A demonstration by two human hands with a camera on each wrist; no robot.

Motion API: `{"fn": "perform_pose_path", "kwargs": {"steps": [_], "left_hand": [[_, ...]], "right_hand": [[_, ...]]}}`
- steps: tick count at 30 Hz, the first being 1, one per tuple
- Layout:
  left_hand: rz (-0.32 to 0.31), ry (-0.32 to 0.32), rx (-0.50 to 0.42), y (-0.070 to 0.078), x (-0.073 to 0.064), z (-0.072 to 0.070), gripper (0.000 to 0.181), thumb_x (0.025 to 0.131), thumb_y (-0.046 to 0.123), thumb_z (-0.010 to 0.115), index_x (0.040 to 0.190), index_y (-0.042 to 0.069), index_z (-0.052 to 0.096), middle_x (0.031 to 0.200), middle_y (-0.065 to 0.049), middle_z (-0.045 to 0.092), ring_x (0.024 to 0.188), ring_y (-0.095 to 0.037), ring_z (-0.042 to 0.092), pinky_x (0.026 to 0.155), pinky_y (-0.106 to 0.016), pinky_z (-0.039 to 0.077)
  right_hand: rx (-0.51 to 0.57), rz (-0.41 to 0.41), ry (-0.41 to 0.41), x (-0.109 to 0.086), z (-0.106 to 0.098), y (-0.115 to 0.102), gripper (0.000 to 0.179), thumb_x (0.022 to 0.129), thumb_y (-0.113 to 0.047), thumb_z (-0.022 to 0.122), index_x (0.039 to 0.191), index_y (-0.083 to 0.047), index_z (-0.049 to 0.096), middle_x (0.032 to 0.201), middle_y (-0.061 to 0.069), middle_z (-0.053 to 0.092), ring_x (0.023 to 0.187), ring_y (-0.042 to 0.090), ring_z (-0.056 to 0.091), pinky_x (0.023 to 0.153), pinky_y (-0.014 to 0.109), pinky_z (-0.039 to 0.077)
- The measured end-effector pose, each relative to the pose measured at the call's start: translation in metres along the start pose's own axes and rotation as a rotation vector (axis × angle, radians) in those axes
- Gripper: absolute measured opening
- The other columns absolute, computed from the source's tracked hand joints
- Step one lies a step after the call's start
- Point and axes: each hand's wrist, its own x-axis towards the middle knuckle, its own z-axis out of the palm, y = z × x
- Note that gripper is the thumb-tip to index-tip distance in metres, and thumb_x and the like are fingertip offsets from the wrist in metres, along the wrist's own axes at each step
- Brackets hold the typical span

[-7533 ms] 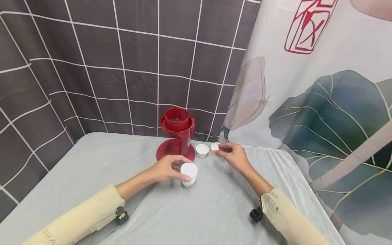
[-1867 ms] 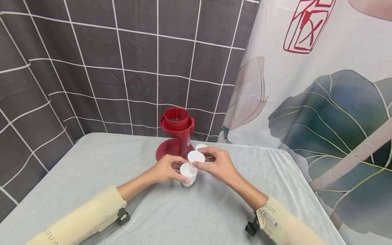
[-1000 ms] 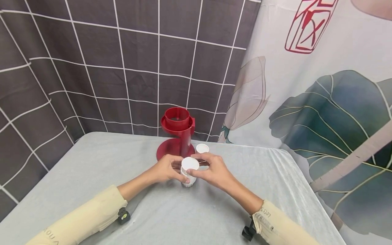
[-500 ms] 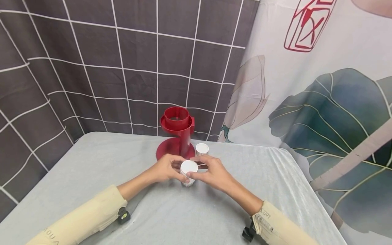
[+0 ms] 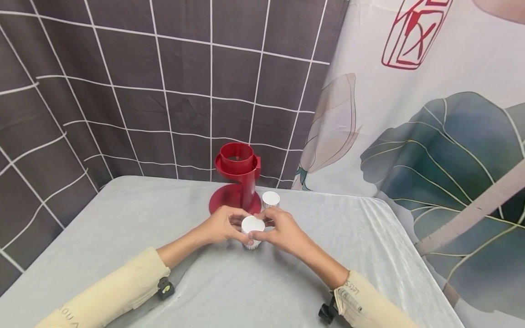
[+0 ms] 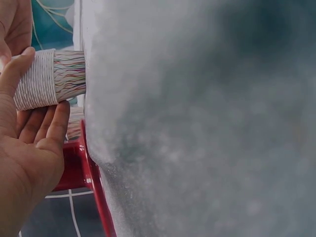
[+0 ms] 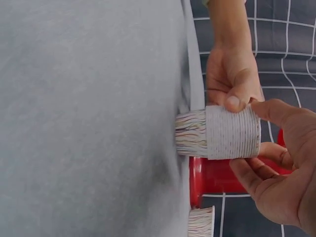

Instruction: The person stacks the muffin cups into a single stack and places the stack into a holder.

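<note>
A stack of nested white paper baking cups [image 5: 253,224], with thin coloured lines on the sides, stands upright on the table. My left hand [image 5: 223,225] grips the stack from the left, thumb in front and fingers behind. From the right, my right hand [image 5: 283,229] holds the topmost cup by its rim, thumb and fingers on opposite sides. In the right wrist view the rims of the stack [image 7: 233,132] sit tightly layered, both hands around them. A separate paper cup [image 5: 271,198] stands behind my right fingers, partly hidden by them.
A red plastic stand [image 5: 237,166] with a round base and a ring-shaped top is just behind the hands. Grey cloth [image 5: 328,273] covers the table. A dark gridded curtain [image 5: 180,68] hangs behind, with a printed white one [image 5: 348,182] to the right.
My right hand has carried a cup from beside the stand leftward and lowered it into the stack. One cup stays by the stand, where two were. My left hand keeps its grip.
</note>
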Motion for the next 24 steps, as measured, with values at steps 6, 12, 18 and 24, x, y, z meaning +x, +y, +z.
{"fn": "perform_pose_path", "kwargs": {"steps": [6,12,18,24], "left_hand": [[-0.005,0.003,0.004,0.0007,-0.001,-0.0007,0.052,0.085,0.01,0.098,0.133,0.003,0.08,0.122,-0.012,0.085,0.109,-0.023,0.085,0.098,-0.032,0.069],[-0.007,0.006,0.016,-0.0005,-0.001,-0.0001,0.052,0.085,0.011,0.098,0.133,0.004,0.081,0.123,-0.013,0.084,0.11,-0.023,0.085,0.098,-0.032,0.069],[-0.002,0.006,0.027,-0.001,-0.0003,0.0003,0.052,0.085,0.011,0.099,0.133,0.003,0.08,0.123,-0.014,0.084,0.109,-0.023,0.085,0.098,-0.032,0.069],[-0.006,0.013,0.013,-0.0015,0.0001,0.0015,0.052,0.082,0.008,0.099,0.131,0.003,0.081,0.121,-0.013,0.085,0.106,-0.022,0.085,0.096,-0.031,0.069]], "right_hand": [[0.071,0.073,0.002,0.0024,0.0013,0.0004,0.035,0.087,-0.02,0.098,0.113,-0.008,0.078,0.129,0.01,0.08,0.114,0.027,0.08,0.102,0.044,0.068],[0.088,0.083,0.001,0.0027,0.0012,0.005,0.036,0.085,-0.019,0.099,0.112,-0.006,0.078,0.126,0.012,0.081,0.108,0.025,0.081,0.096,0.039,0.069],[0.123,0.088,0.007,0.0021,0.0014,0.007,0.037,0.085,-0.016,0.099,0.112,-0.003,0.077,0.124,0.015,0.082,0.103,0.022,0.081,0.094,0.037,0.07],[0.139,0.085,0.01,0.0025,0.0009,0.0081,0.037,0.084,-0.015,0.099,0.111,-0.002,0.077,0.12,0.015,0.083,0.101,0.021,0.082,0.093,0.035,0.07]]}}
